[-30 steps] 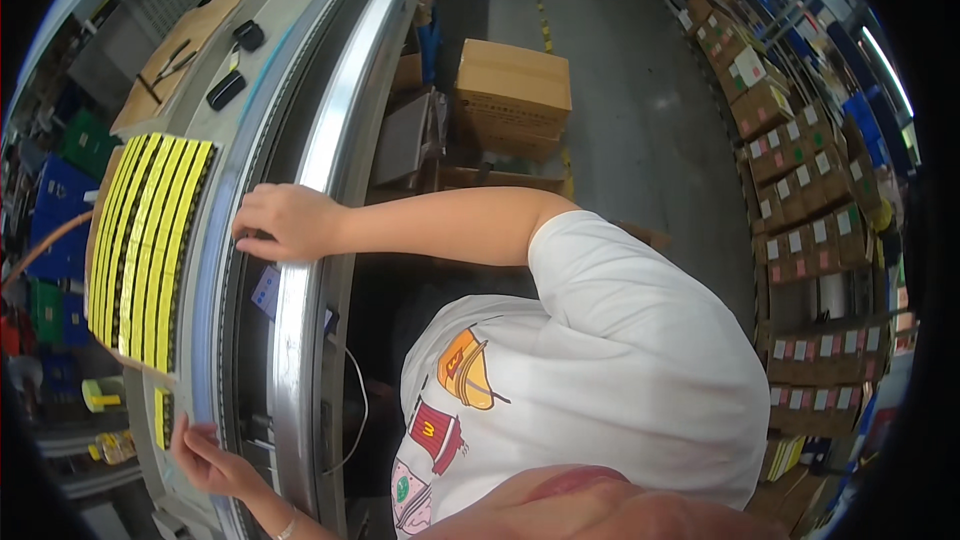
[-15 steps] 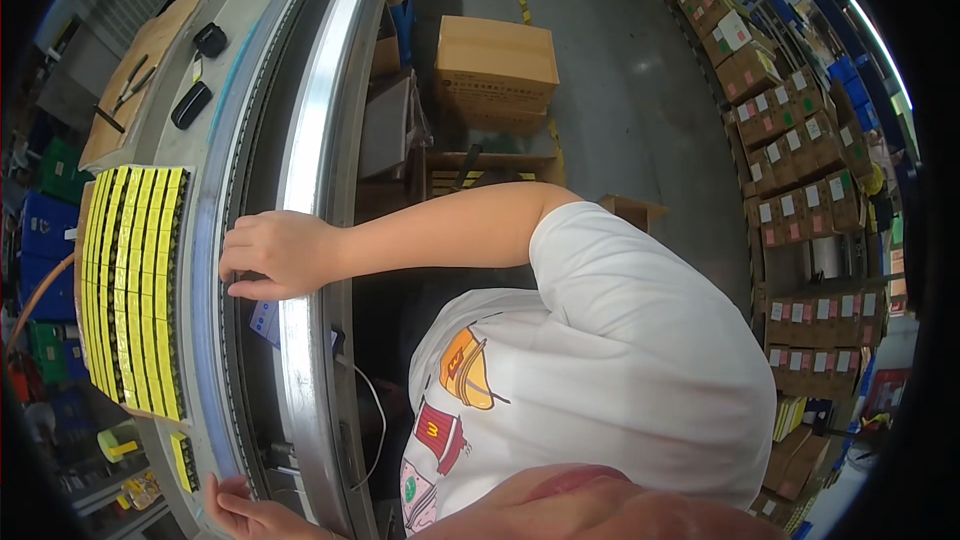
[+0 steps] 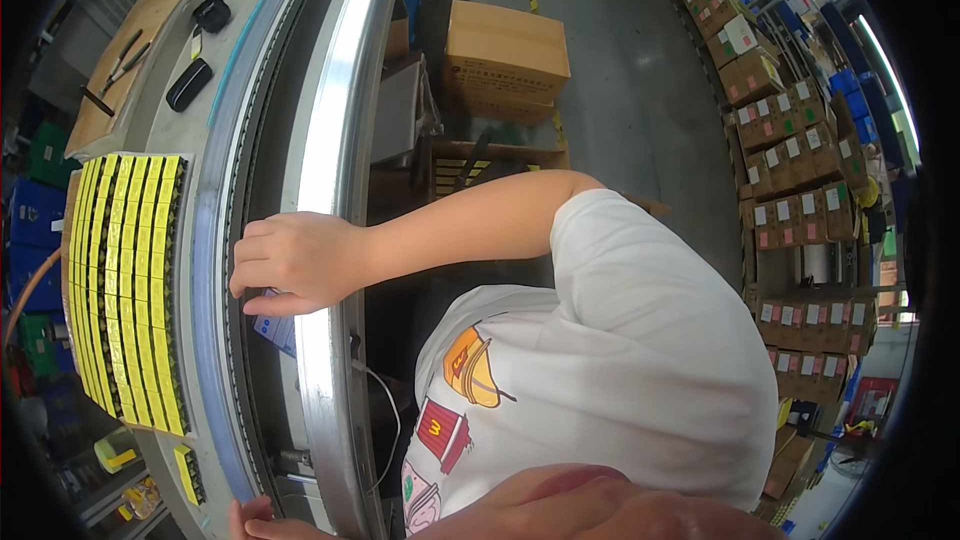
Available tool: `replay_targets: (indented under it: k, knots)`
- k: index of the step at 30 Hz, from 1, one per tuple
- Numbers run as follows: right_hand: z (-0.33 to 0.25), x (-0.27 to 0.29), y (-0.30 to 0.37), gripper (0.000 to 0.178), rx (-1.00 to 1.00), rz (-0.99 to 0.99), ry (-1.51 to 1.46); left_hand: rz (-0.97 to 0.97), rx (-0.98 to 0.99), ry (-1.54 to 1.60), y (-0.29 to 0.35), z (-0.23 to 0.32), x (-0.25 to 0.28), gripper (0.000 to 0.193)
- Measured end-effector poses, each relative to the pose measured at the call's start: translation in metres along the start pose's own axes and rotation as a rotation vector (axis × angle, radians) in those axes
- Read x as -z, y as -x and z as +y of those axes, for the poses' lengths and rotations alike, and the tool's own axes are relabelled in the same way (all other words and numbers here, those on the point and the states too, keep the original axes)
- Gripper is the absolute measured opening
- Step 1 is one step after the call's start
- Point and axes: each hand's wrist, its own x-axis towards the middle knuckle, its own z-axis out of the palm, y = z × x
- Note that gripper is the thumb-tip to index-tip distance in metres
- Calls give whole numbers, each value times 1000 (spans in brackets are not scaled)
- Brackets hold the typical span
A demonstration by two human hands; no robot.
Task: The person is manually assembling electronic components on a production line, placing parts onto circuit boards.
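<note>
My right hand [image 3: 300, 262] reaches across the bright metal rail [image 3: 318, 380] to the dark conveyor track [image 3: 262, 360]. Its fingers are bent down and close together; whatever lies beneath them is hidden. Partly under its thumb side is a phone [image 3: 275, 330] with a lit bluish screen. At the bottom edge my left hand [image 3: 268, 525] is largely cut off. Only a few bent fingers show, held close together beside the track's near end, and what is between them cannot be made out. Left of the track stand several rows of small yellow-topped black parts [image 3: 130, 290].
A few more yellow-topped parts [image 3: 188, 473] stand apart nearby. Beyond the rows are a cardboard sheet [image 3: 150, 25] with pliers [image 3: 128, 65] and a black case [image 3: 189, 85]. A white cable [image 3: 392, 410] hangs by the rail. Cartons [image 3: 505, 55] stand on the floor; shelved boxes line the right.
The whole view has shifted slightly. My left hand sits lower, with more of it cut off by the bottom edge. My right hand stays over the track beside the phone.
</note>
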Motion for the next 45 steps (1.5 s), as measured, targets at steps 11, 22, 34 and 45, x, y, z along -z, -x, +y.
replay_targets:
  k: [11, 22, 34, 45]
  knots:
    - [-59, -65, -112, 15, 517, 119, -174, 12, -60, -24, -4, 2, 2, 28]
    - [-91, -145, -112, 15, 275, -69, -596, 151, -315, -264, -31, 33, -8, 51]
    - [-86, -138, -116, 15, 257, -180, -577, 122, -212, -152, -35, 33, -19, 46]
    - [-85, -148, -116, 17, 290, -179, -565, 101, -211, -140, -33, 31, -18, 47]
